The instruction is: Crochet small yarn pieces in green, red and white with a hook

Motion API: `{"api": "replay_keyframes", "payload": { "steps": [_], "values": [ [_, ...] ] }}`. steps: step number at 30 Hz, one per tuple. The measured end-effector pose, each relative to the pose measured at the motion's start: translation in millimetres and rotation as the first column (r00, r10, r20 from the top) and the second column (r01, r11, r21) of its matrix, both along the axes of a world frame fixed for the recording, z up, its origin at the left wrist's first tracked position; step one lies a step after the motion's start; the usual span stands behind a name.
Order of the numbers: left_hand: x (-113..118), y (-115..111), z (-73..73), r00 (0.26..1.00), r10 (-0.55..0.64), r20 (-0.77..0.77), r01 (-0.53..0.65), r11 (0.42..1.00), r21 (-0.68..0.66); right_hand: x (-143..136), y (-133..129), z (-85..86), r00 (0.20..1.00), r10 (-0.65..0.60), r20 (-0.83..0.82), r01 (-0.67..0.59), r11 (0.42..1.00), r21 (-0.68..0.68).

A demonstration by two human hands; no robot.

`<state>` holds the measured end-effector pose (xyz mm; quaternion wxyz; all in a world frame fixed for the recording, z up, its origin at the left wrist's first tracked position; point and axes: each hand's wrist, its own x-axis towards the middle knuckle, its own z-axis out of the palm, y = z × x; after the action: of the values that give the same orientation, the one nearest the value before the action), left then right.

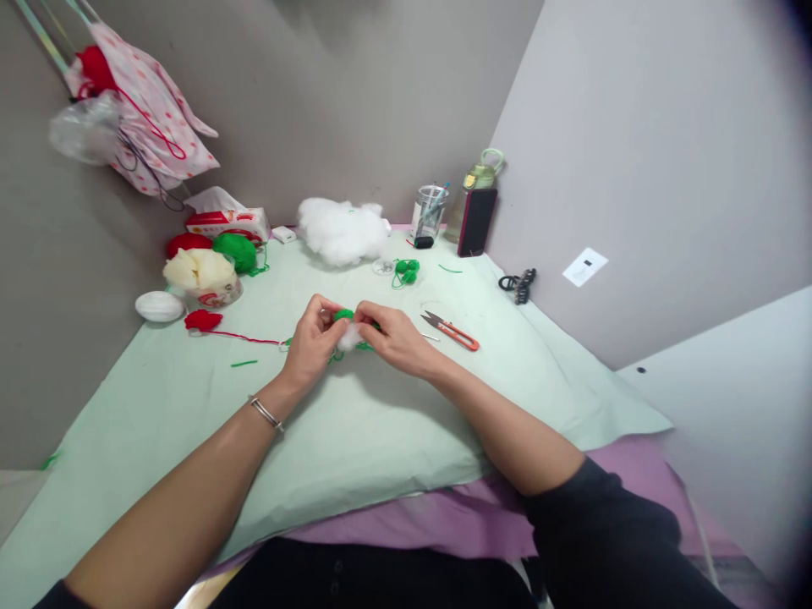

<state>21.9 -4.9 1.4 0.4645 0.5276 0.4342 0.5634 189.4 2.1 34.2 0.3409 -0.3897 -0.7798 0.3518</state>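
Both hands meet over the middle of the table. My left hand [313, 337] is closed on a small green crocheted piece [343, 315], gripping it between thumb and fingers. A tuft of white stuffing [349, 337] sits against the piece, between the two hands. My right hand [388, 336] pinches at the stuffing and the green piece from the right; its fingertips are partly hidden. Green yarn strands hang below the hands. Right of my right hand lie orange-handled thread snips [452, 331] with dark blades, and a thin metal tool [430, 337].
A heap of white stuffing [342, 231] lies at the back. Behind my right hand are small green pieces [406, 271]. A clear cup [430, 213], a bottle [482, 175] and a phone [478, 222] stand back right. Yarn balls [235, 252] and a tissue box [228, 224] are left.
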Motion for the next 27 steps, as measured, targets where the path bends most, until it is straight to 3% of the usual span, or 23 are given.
{"api": "replay_keyframes", "payload": {
  "steps": [5, 11, 17, 27],
  "values": [
    [1, 3, -3.3, 0.995, 0.097, 0.013, -0.096, 0.995, -0.008, -7, -4, -2.2, 1.0, 0.017, 0.02, -0.017, 1.0, -0.001],
    [2, -2, -1.7, 0.997, -0.008, 0.081, 0.017, 0.992, -0.122, -1, 12, -11.4, 0.997, -0.075, 0.006, 0.075, 0.997, -0.031],
    [1, -2, 1.4, 0.977, -0.154, 0.147, 0.171, 0.978, -0.116, 6, 27, -20.9, 0.987, -0.142, -0.076, 0.135, 0.986, -0.094],
    [3, -2, -4.6, 0.983, -0.141, 0.12, 0.15, 0.986, -0.073, -1, 23, -23.5, 0.979, -0.12, -0.162, 0.103, 0.989, -0.109]
  ]
}}
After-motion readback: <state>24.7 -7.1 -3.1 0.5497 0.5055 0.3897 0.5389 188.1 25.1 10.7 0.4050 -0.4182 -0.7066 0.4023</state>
